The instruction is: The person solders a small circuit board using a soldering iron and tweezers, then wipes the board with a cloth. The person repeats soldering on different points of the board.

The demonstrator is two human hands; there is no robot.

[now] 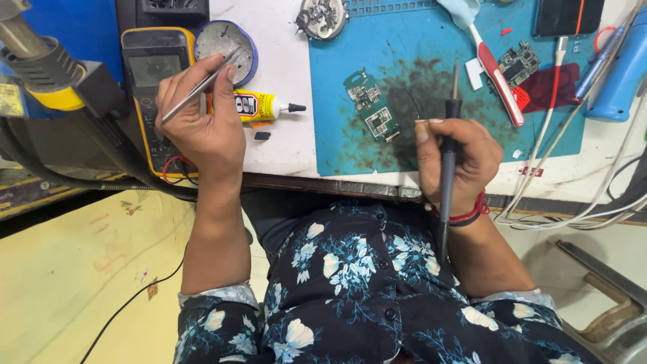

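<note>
My left hand [202, 125] grips metal tweezers [199, 84], their tips pointing up toward a round tin [222, 37]. My right hand [455, 162] holds a dark soldering iron [450, 141] upright like a pen, its tip raised above the mat. A green circuit board [372, 104] lies on the blue work mat [350, 155] between my hands, a little left of the iron. The mat is smudged black around the board.
A yellow multimeter [151, 74] and a yellow glue tube [259, 106] lie by my left hand. A second circuit board [519, 62], a red-and-white toothbrush [499, 77], a blue tool [617, 81], white cables [566, 195] and a hot-air nozzle [34, 54] surround the mat.
</note>
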